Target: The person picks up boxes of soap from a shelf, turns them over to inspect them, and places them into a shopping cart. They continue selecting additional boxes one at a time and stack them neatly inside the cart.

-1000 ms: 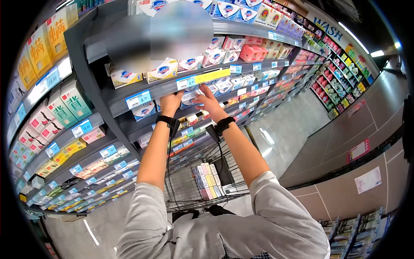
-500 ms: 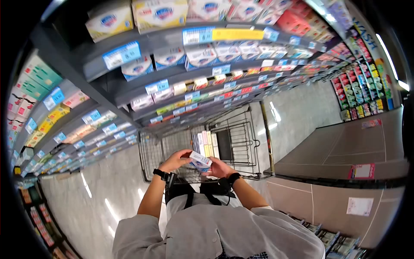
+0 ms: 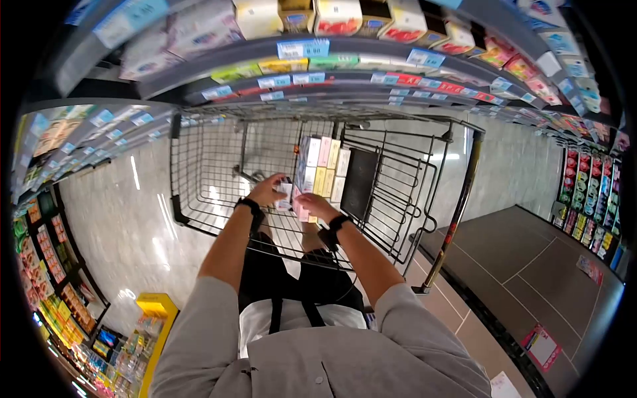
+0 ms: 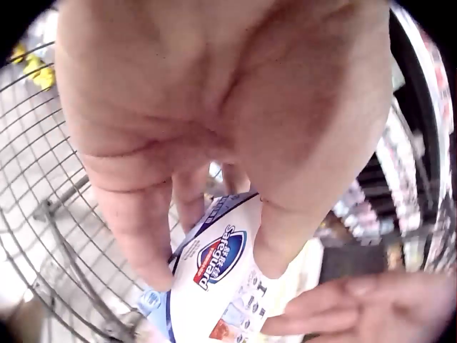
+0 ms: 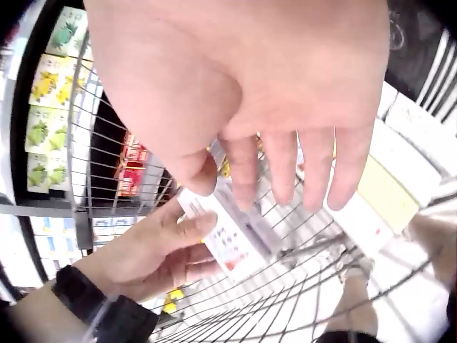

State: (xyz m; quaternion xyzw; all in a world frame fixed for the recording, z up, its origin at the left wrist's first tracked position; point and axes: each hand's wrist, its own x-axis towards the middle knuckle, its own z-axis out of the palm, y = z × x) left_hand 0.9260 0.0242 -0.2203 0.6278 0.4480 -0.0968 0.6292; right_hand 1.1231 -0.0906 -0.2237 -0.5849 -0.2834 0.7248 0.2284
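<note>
Pinched between thumb and fingers of my left hand (image 3: 267,191) is a white and blue Safeguard box (image 4: 214,268), held inside the wire cart (image 3: 199,224). In the right wrist view the left hand (image 5: 161,250) has its thumb across the box's white face. My right hand (image 3: 317,205) hovers at the near end of the stacked boxes (image 3: 320,179). Its fingers are extended, close to the held box (image 5: 232,243); whether they touch anything, I cannot tell.
Store shelves (image 3: 358,52) packed with boxes run along the cart's far side. The cart's handle bar (image 3: 458,212) is at the right, beside brown tiling (image 3: 524,265). A yellow display stand (image 3: 161,306) is at the lower left.
From the shelf, both hands have come down and now are inside the cart. The box, between both hands half a second ago, is in the left hand. The view has tilted down toward the cart.
</note>
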